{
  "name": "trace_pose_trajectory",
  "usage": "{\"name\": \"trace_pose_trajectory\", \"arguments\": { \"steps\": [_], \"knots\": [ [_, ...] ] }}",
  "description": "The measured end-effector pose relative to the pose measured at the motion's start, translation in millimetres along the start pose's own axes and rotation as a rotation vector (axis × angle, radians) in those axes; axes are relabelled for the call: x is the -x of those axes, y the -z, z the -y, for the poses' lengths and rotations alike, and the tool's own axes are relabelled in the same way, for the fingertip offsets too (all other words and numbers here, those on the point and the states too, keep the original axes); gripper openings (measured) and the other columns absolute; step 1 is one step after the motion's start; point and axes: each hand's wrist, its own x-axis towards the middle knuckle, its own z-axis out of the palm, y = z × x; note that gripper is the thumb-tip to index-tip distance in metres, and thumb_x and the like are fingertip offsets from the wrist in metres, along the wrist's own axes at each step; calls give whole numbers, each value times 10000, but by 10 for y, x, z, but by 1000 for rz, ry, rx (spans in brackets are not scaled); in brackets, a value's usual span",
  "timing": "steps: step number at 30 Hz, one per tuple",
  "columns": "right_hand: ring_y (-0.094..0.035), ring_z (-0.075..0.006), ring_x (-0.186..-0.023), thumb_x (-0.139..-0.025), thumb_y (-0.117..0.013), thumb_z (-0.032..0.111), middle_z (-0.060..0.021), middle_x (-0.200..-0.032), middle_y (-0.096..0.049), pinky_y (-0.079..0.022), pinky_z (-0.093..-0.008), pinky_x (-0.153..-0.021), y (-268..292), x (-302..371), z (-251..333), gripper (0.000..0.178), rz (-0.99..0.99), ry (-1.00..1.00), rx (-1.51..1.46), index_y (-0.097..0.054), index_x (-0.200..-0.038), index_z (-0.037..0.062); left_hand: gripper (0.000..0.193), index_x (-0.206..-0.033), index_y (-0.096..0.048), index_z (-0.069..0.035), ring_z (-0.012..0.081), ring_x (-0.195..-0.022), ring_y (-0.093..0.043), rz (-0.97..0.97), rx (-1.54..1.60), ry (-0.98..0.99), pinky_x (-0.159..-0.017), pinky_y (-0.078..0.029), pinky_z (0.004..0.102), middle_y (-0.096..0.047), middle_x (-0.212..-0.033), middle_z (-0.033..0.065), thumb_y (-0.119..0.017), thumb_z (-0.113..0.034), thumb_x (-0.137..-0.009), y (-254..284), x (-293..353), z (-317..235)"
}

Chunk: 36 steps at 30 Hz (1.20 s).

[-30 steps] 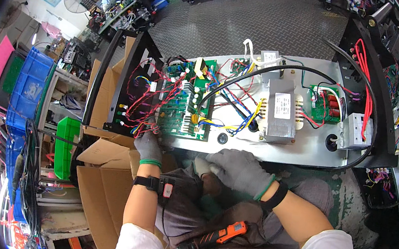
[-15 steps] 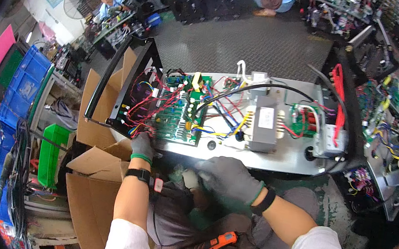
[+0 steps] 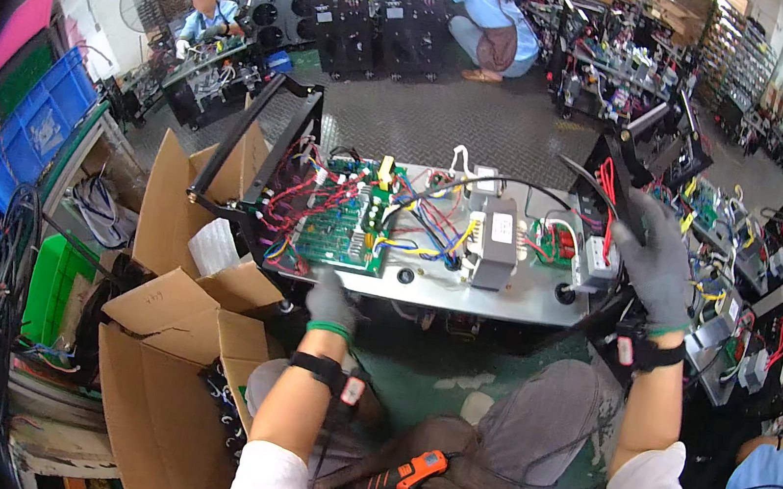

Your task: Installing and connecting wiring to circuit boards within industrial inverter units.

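In front of me lies an open electronic chassis with a silver metal base (image 3: 347,281) and black end frames. A green circuit board (image 3: 338,238) with red wires fills its left part, and a grey transformer (image 3: 498,244) stands right of the middle. My left hand (image 3: 331,304), gloved in grey, is at the front edge below the circuit board; its fingers are blurred and partly hidden. At the right end my right hand (image 3: 654,264), also gloved, has its fingers stretched upward beside the black end frame and a bundle of red wires (image 3: 607,182).
An orange and black power tool (image 3: 421,471) rests on my lap. Open cardboard boxes (image 3: 160,313) stand left, near a green bin (image 3: 59,290) and a blue crate (image 3: 38,134). More opened chassis (image 3: 712,326) sit at the right. Two people (image 3: 492,22) work farther back.
My right hand has moved from in front of the chassis to its right end. The left hand has come away from the wires toward the front edge. My view has tilted up.
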Motion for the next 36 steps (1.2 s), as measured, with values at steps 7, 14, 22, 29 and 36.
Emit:
{"name": "trace_pose_trajectory", "arguments": {
  "steps": [7, 14, 22, 29, 36],
  "knots": [
    [-416, -223, -1260, -685, -549, 20, -111, -1339, -446, -279, -288, -1070, -149, -189, -530, 622, 382, -167, -563, -478, -1303, 3, 656, -1423, -107, -20, 306, -1186, -459, -210, -160, -191, -994, -381, 406, -402, -1342, 208, -487, -40, -888, -374, 45, 458],
    [-439, -208, -1238, -622, -521, -25, -105, -1343, -469, -316, -288, -1055, -196, -26, -247, 665, 289, -397, -706, -504, -1286, -11, 675, -1425, -78, -6, 296, -1188, -465, -89, -196, -192, -1000, -364, 388, -398, -1350, 217, -485, -37, -888, -436, -286, 331],
    [-387, -322, -1266, -650, -543, 0, -144, -1166, -550, -285, -365, -1073, -715, -57, 263, 469, 124, -333, -551, -602, -1112, 49, 631, -1377, -255, 36, 290, -944, -608, 106, -272, -90, -857, -483, 383, -550, -1162, 198, -561, -40, -831, -848, -1133, -200],
    [-306, -418, -1303, -675, -663, 112, -329, -1344, -343, -280, -401, -1077, -1296, -232, 848, 449, 99, -242, -395, -613, -1122, 100, 517, -1260, -499, 20, 308, -1017, -575, 132, -725, -698, -909, -431, 373, -589, -1119, 224, -587, -297, -861, -1283, -265, -319],
    [-337, -436, -1292, -755, -741, 317, -339, -1370, -316, -316, -429, -1065, -1785, -607, 1064, 557, 128, -145, -360, -552, -1225, 86, 460, -1204, -522, 30, 215, -1051, -566, 818, -660, -633, -925, -422, 326, -594, -1138, 164, -572, -320, -909, -1357, 639, -303]
  ]
}}
